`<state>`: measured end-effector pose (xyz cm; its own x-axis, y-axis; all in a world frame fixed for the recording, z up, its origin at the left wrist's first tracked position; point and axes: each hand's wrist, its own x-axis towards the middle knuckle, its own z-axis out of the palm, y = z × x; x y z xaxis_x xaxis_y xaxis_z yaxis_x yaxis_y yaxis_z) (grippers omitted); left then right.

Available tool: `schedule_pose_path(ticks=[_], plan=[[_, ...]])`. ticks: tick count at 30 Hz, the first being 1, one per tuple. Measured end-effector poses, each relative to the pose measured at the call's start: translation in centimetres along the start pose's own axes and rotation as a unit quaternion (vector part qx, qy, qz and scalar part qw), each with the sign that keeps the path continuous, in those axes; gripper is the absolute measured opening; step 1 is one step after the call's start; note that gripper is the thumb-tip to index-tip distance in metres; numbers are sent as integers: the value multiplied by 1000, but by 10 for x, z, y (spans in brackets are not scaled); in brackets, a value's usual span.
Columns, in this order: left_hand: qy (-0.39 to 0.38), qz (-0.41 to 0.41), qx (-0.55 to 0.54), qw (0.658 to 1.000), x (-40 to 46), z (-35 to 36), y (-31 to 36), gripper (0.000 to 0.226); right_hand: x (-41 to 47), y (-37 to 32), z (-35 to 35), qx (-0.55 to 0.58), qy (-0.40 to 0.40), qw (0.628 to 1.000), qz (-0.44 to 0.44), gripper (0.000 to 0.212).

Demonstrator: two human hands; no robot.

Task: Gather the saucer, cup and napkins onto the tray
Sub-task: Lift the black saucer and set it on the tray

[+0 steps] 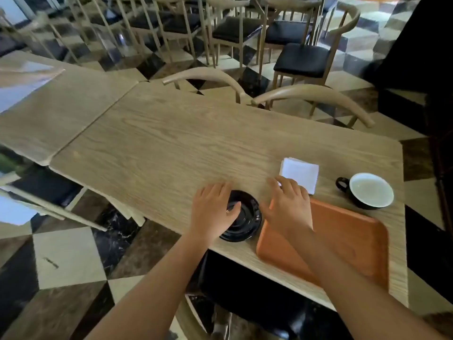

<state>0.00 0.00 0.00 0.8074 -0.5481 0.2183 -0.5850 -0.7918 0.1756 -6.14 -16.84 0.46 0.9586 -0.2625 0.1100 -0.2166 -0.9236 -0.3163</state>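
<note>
A black saucer (245,222) lies on the wooden table near its front edge, just left of the orange tray (348,241). My left hand (212,209) rests over the saucer's left side with spread fingers, thumb on the saucer; it does not grip it. My right hand (288,204) hovers with fingers apart between the saucer and the tray's far left corner, fingertips near the white napkins (300,174). The napkins lie stacked beyond the tray. A black cup (367,192) with a white inside stands upright at the tray's far right, on the table.
The wooden table (183,148) stretches left and away, joined to a second table (61,109). Two chair backs (313,94) stand at the far edge. More chairs (301,57) fill the checkered floor behind. A chair (44,190) sits at the left.
</note>
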Motion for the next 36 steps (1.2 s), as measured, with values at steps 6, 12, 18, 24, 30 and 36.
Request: schedule_pose_path(ticks=[6,12,18,24,30,36], plan=[[-84,-16,10,996,-7,45,-39,53,6,-4,53,-7,-98,994,54,54],[-201,-55,11,978,-13,78,-77,75,14,-8,85,-12,-145,985,98,49],[-214,-80,-97,969,-12,82,-84,71,13,-12,95,-10,-181,973,142,58],[-211,-164,-318,910,-11,88,-77,61,10,-15,97,109,-120,968,190,52],[-157,-269,-421,852,-1,80,-61,47,-2,11,80,226,-43,945,232,47],[-186,-229,-462,836,31,80,-12,29,-15,71,52,323,40,893,313,36]])
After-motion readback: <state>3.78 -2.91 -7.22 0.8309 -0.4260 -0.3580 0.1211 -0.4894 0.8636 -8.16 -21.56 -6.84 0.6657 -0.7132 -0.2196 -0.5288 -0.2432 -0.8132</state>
